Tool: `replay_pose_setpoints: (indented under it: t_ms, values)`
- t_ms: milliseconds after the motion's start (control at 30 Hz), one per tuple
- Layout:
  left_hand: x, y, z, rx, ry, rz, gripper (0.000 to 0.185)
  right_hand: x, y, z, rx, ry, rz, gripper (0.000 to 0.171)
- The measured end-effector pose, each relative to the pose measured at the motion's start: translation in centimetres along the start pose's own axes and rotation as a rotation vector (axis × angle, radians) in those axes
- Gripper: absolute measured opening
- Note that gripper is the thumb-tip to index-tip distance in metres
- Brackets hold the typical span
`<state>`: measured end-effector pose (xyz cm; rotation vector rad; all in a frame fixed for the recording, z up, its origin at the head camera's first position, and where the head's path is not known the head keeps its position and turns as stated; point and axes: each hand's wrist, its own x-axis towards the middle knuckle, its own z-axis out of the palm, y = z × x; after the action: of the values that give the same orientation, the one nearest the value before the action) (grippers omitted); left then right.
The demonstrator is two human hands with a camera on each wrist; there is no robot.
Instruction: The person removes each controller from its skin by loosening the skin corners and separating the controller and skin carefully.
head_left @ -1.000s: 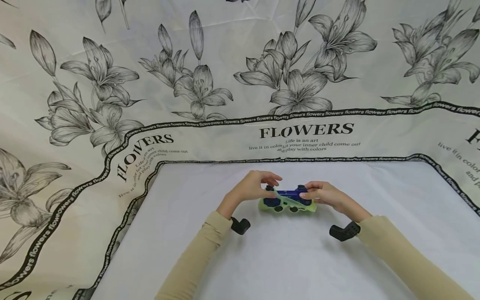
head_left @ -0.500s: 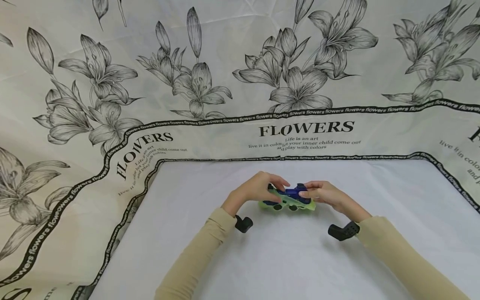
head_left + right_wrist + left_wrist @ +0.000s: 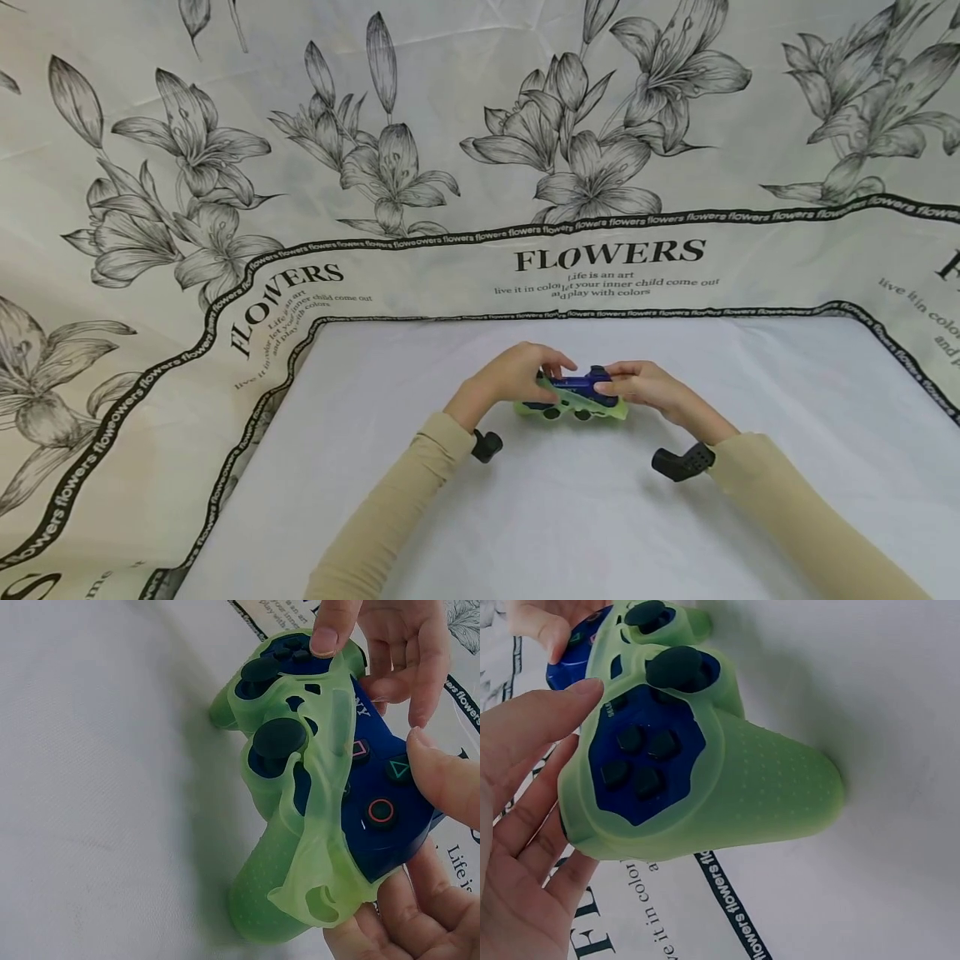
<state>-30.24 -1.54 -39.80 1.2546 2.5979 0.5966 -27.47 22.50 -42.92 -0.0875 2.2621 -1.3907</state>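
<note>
A blue game controller [image 3: 573, 384] with dark thumbsticks is held between both hands over the white table. A translucent green silicone cover [image 3: 780, 780] wraps its left half. On the right half, the cover [image 3: 322, 787] is folded back, baring the triangle, circle and square buttons. My left hand [image 3: 510, 373] grips the left side, thumb on the face near the directional buttons, fingers behind its top edge. My right hand [image 3: 654, 388] grips the right side, thumb [image 3: 442, 780] beside the triangle button, fingers [image 3: 412, 907] underneath by the cover's loose edge.
A white cloth covers the table [image 3: 570, 517]. Behind it hangs a flower-printed curtain [image 3: 420, 167] with a black lettered border. Black wrist devices [image 3: 681, 462] stick out below both wrists, beside beige sleeves [image 3: 397, 500].
My left hand has moved a little right along the controller, its thumb now further over the cover. The right hand keeps its grip, and the cover's right half stays folded back.
</note>
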Motion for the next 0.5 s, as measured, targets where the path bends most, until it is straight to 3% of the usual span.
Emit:
replay_pose_setpoints:
  t_ms: [500]
  values:
    - [-0.02,-0.08,0.25,0.225,0.016,0.02,0.032,0.08,0.07,0.0,-0.017,0.009,0.008,0.074]
